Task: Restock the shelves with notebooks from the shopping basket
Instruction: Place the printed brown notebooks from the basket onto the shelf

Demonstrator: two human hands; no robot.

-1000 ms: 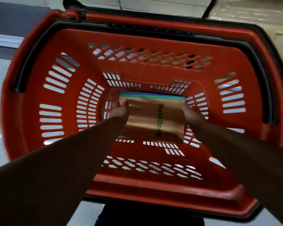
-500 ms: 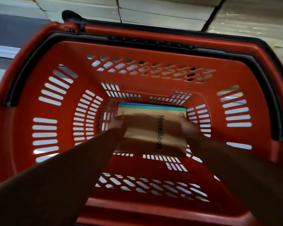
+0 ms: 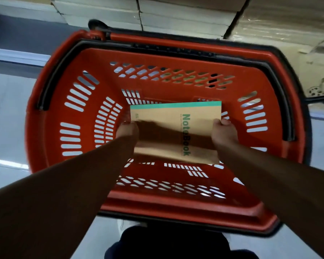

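Since half a second ago we have brought the notebook point(image 3: 173, 128) up from the floor of the basket point(image 3: 176, 200), and the blue edge that showed beyond its teal strip is now out of sight. Our left hand point(image 3: 127, 130) grips the notebook's left edge and our right hand point(image 3: 223, 130) grips its right edge. The notebook hangs tilted over the middle of the basket, teal strip toward the far wall, well apart from the near rim. Pale cartons point(image 3: 176, 17) stand past the basket's far rim.
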